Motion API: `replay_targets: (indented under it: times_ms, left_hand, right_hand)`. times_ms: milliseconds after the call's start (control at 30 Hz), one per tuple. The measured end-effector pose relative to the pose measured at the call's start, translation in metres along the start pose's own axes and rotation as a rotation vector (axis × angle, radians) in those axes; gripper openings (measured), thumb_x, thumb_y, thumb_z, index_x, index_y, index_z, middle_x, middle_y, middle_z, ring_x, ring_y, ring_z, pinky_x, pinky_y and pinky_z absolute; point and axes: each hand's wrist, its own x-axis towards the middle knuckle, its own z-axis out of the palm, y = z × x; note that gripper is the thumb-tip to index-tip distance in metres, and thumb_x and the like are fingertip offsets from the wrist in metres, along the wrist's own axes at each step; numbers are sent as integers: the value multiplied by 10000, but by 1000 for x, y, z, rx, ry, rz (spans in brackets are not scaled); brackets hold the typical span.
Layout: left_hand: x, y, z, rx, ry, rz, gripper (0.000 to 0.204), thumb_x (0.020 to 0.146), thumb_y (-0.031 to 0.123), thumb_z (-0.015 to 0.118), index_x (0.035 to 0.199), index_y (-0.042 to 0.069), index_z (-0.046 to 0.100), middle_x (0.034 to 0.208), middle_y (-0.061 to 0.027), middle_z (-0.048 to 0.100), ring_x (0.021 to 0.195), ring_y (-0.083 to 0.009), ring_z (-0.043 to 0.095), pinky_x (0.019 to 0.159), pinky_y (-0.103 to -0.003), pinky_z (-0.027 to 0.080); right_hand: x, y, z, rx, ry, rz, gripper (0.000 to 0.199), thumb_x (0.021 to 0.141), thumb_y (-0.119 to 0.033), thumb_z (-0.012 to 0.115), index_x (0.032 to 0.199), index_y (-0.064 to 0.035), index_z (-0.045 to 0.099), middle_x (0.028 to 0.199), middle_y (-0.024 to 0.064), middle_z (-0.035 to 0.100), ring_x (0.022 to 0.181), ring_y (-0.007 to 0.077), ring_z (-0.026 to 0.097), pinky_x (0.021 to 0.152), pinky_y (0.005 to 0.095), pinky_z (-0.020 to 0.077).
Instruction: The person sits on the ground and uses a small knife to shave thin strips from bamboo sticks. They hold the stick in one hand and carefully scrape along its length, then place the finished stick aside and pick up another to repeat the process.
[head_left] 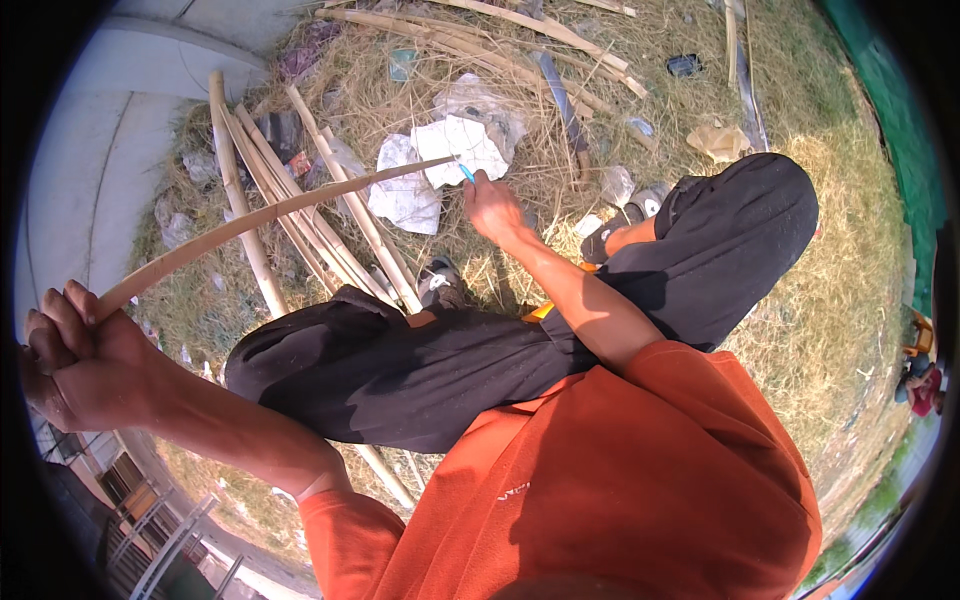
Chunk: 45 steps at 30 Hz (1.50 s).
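Out at the far left, my left hand (85, 365) is closed round the near end of a long, flat strip of bamboo or wood (250, 218). The strip slants up and across to the right and narrows toward its far end. Close by that end is my right hand (493, 208), its fingers closed on a slim light-blue tool (467, 173). The tool's tip is by the strip's end; whether they touch is unclear, and its exact kind is too small to tell.
Several poles and split strips (315, 225) lie on the ground at left, beside a pale wall (90, 180). White crumpled sheets (408, 190) lie under the strip. More strips (480, 60) and a dark tube (562, 105) rest on dry grass ahead. A person (925, 390) is at far right.
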Motion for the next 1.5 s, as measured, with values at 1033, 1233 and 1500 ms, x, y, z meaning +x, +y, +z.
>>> replay_targets:
  times_ms: [1033,1233,1500]
  left_hand:
    - [2,-4,5,-47,60,-14,100,742,66,387,648,99,375,609,-26,257,522,-157,285,550,-326,328]
    - [-1,-2,1,-176,2,-19,104,736,56,436,649,104,407,605,-22,247,513,-155,266,513,-310,286]
    - [-1,-5,-7,-175,-116,22,148,803,123,421,656,133,411,592,-3,287,494,-131,265,510,-301,292]
  right_hand:
    - [-101,-131,-64,288,7,-580,221,940,-177,469,957,43,489,563,238,530,585,443,573,549,518,412]
    - [-119,-134,-63,274,61,-619,191,913,-108,486,929,82,481,544,271,518,548,455,563,501,505,423]
    - [-123,-149,-77,312,115,-713,212,918,-118,490,984,83,486,547,247,548,539,433,585,488,497,447]
